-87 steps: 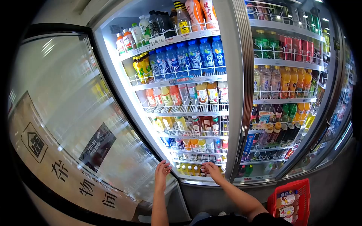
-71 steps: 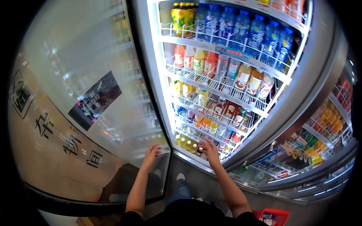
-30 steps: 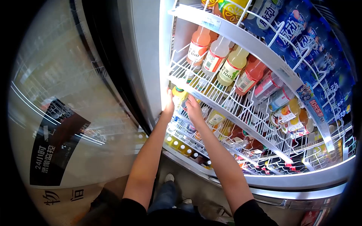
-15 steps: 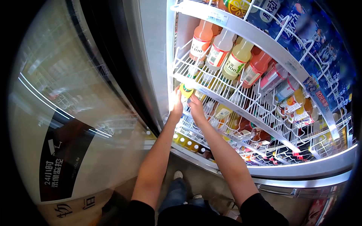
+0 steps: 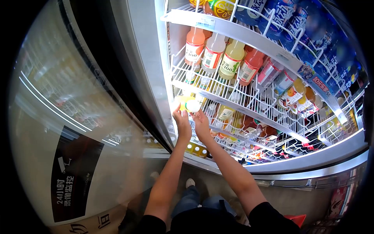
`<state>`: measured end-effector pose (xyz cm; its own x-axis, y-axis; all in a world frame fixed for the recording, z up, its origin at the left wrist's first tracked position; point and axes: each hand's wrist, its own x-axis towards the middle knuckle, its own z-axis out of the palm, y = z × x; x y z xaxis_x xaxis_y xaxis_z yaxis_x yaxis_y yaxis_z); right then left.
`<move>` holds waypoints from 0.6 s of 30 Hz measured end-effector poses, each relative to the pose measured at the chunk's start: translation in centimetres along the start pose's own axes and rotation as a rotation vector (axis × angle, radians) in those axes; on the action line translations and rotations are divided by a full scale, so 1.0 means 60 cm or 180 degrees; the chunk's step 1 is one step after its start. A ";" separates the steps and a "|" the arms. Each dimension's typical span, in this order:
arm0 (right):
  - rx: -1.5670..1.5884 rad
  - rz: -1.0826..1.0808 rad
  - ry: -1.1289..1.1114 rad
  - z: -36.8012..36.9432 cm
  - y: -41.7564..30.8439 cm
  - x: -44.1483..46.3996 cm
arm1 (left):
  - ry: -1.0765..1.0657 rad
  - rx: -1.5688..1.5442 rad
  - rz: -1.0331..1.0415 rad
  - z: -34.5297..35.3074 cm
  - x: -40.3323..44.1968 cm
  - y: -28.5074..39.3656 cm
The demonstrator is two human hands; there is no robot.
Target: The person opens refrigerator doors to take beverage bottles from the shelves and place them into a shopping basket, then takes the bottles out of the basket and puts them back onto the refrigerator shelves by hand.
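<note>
**Yellow bottle in hand, right under the wire shelf**

Here it is, between my two hands: a yellow bottle (image 5: 183, 103), tilted, just below the left end of the wire shelf (image 5: 233, 104). A green band crosses it, and its rounded right end glows almost white in the glare; I can't read a label. My left hand (image 5: 182, 121) has it, fingers curled around the yellow part. My right hand (image 5: 201, 124) is up at the pale end, fingers bent, and whether they press on it I can't tell.

Tight spot, this! The shelf's front rail sits close over the bottle, and the pale upright frame (image 5: 150, 58) runs just left of the shelf. On the shelf stand a pink bottle (image 5: 194, 45), a pale yellow bottle (image 5: 231, 60) and a red bottle (image 5: 250, 66). Above it, to the right, blue bottles (image 5: 300, 23) crowd behind wire guards. Below it, white-capped bottles (image 5: 196, 150). Well left of it, the glass door (image 5: 39, 117) carries a black sticker (image 5: 76, 175).
</note>
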<state>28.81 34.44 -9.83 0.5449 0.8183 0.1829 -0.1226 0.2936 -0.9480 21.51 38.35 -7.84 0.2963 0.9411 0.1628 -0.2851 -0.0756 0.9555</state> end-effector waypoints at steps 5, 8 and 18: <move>-0.1068 -0.0012 0.0253 -0.024 -0.046 -0.047 | -0.0025 0.1131 0.0603 -0.016 -0.069 -0.007; -0.1033 -0.0353 0.0151 -0.044 -0.036 -0.072 | -0.0139 0.1277 0.0927 -0.032 -0.091 -0.001; -0.0992 -0.0189 -0.0067 -0.082 -0.114 -0.178 | -0.1146 0.0772 0.0367 -0.055 -0.110 0.033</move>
<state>27.92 21.25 -6.57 0.5259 0.8153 0.2425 0.1706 0.1782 -0.9691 15.98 33.08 -7.81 0.5858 0.7506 0.3058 -0.1255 -0.2887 0.9492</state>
